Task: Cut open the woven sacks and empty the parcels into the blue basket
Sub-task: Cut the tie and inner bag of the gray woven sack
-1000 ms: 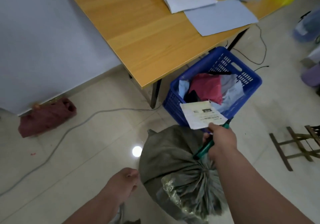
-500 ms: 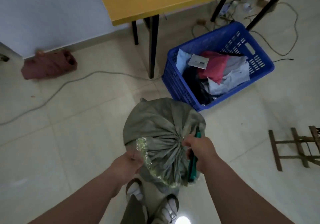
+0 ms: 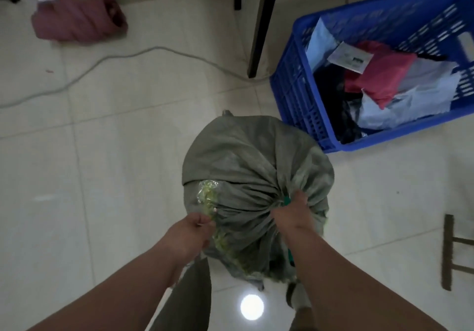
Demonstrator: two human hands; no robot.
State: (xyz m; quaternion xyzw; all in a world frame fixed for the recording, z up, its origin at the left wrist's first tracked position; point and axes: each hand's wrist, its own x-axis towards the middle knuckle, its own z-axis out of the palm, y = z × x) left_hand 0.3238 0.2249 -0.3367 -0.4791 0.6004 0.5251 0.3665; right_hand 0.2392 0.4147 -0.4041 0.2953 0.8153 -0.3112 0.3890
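Your 2 hands are apart, both on the grey-green woven plastic sack (image 3: 246, 166) that stands on the pale tiled floor (image 3: 115, 151) just in front of your feet. Your left hand (image 3: 191, 236) pinches the sack's gathered edge beside a strip of crinkled yellow-green clear tape (image 3: 207, 197). Your right hand (image 3: 291, 214) grips the bunched neck of the sack, with a green-handled tool (image 3: 285, 200) tucked in the same grip; only a sliver of its green shows, so you cannot tell its blade. The blue slotted plastic basket (image 3: 295, 95) sits on the floor just beyond the sack to the right, close to it, holding a red plastic parcel (image 3: 377, 77), pale blue and white parcels (image 3: 410, 100) and a white labelled slip (image 3: 350, 57). A black worktop leg (image 3: 261, 23) stands left of the basket, a grey cable (image 3: 102, 61) trails across the floor, and a dark red cloth bundle (image 3: 77, 20) lies far left.
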